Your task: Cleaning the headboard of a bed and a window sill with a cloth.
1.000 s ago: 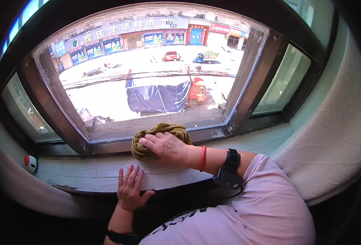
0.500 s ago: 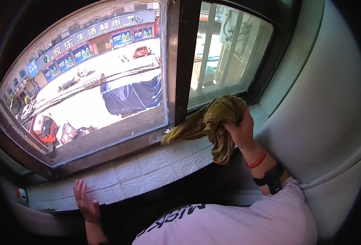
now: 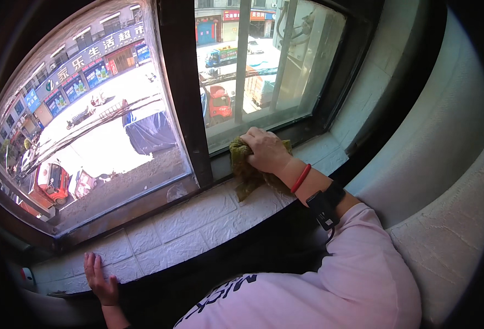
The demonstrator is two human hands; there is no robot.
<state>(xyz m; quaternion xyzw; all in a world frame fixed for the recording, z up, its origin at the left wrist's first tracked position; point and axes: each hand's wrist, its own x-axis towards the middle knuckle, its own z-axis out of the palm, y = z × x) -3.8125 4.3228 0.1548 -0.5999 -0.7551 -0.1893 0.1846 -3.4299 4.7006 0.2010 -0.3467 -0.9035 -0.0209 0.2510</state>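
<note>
An olive-brown cloth [image 3: 242, 163] is bunched under my right hand [image 3: 266, 149], whose fingers close over it. The hand presses it at the lower frame of the right window pane [image 3: 253, 118], and a loose end of cloth hangs onto the sill. My left hand [image 3: 101, 281] rests against the near edge of the white brick-patterned sill [image 3: 170, 219], fingers stretched out, holding nothing. Part of the cloth lies hidden behind the right hand and wrist.
A dark window post [image 3: 186, 93] divides the two panes. The left pane looks out on a sunlit street with shops and vehicles. A padded light surface [image 3: 444, 192] is at the right. A small red-and-white round object [image 3: 27, 276] sits at the sill's left end.
My right hand has moved left and turned over the cloth, which is now bunched lower against the frame. The view has shifted toward the right pane. My left hand stays by the sill edge.
</note>
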